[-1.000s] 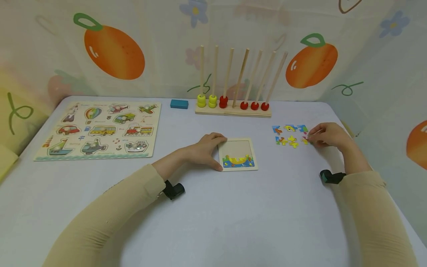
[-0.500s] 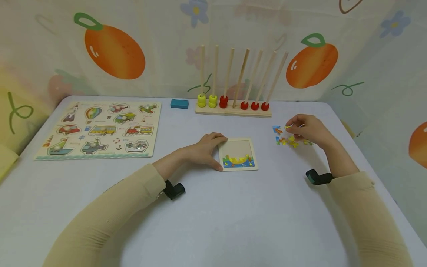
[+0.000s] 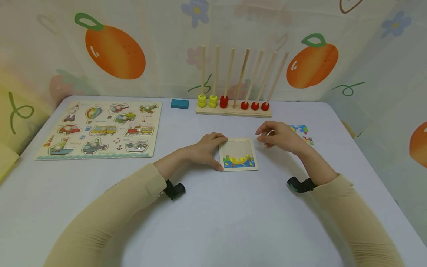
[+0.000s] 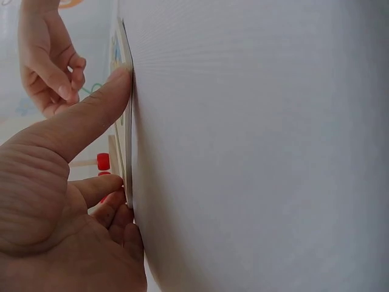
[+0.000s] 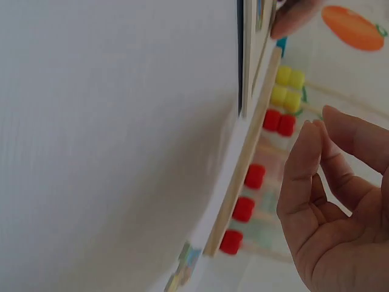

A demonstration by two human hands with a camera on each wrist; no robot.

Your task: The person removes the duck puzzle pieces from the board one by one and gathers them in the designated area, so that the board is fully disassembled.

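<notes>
A small wooden puzzle tray (image 3: 236, 144) lies on the table, with blue and yellow pieces (image 3: 238, 161) along its lower part. My left hand (image 3: 205, 149) holds the tray's left side between the thumb, at the bottom corner, and fingers near the top. My right hand (image 3: 280, 137) hovers just right of the tray, fingers bent loosely. In the right wrist view, the thumb and finger (image 5: 302, 146) tips are close but apart, with nothing visible between them. Loose puzzle pieces (image 3: 301, 129) show behind the right hand, which hides others.
A wooden counting rack (image 3: 233, 110) with upright rods and red and yellow beads stands at the back. Left of it lies a blue block (image 3: 179, 104). A large vehicle puzzle board (image 3: 100, 129) covers the table's left side. A printed curtain hangs behind.
My right hand has moved left from the far-right loose pieces, across the others, to beside the tray. My left hand stays on the tray.
</notes>
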